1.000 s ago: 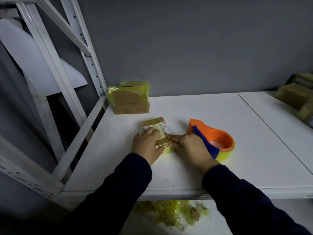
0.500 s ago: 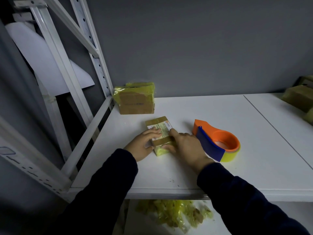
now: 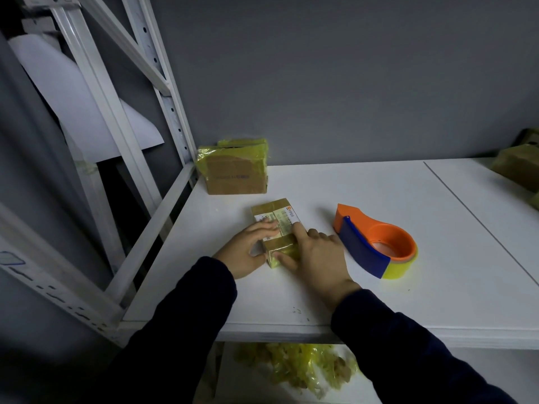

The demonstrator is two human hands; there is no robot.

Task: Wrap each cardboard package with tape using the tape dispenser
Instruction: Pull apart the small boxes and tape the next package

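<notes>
Left hand (image 3: 248, 249) has slid back, fingers flat and together on the package (image 3: 277, 212). Right hand (image 3: 318, 255) has dropped its thumb onto the near end, smoothing tape, index straight along the top. Package sits mid-counter (image 3: 379, 301), dispenser (image 3: 364, 249) idle beside it: I reckon this 1 is nearly sealed

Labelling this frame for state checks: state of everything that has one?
small package: flat on shelf, yellow tape round near end
left hand: fingers flat on package top
right hand: index on top, thumb against near end
tape dispenser: resting on shelf, untouched
back box: upright, yellow tape over top
</notes>
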